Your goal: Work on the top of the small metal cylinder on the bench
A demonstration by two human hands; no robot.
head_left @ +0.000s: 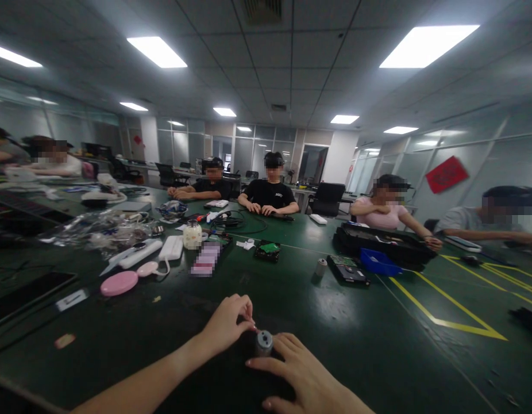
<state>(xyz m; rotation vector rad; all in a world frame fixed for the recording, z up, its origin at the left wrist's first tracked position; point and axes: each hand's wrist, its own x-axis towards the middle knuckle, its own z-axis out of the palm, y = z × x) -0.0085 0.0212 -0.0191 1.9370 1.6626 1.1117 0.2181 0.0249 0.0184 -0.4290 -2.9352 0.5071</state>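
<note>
A small silver metal cylinder [264,343], looking like a small motor with a hole in its top face, stands upright on the green table near me. My right hand [298,365] curls about it from the right, thumb in front and fingers against its side. Just left of the cylinder's top, my left hand [231,323] is pinched closed, its fingertips at the rim. Whatever lies between those fingertips is too small to make out. A second similar cylinder [321,267] stands farther off to the right.
Beside the second cylinder lies a hard drive [349,270], near a blue tray [380,263] and a black case [384,241]. A circuit board [267,250], a jar [192,236], a pink round object [119,283] and plastic bags [106,227] are farther left. Several people sit around the table.
</note>
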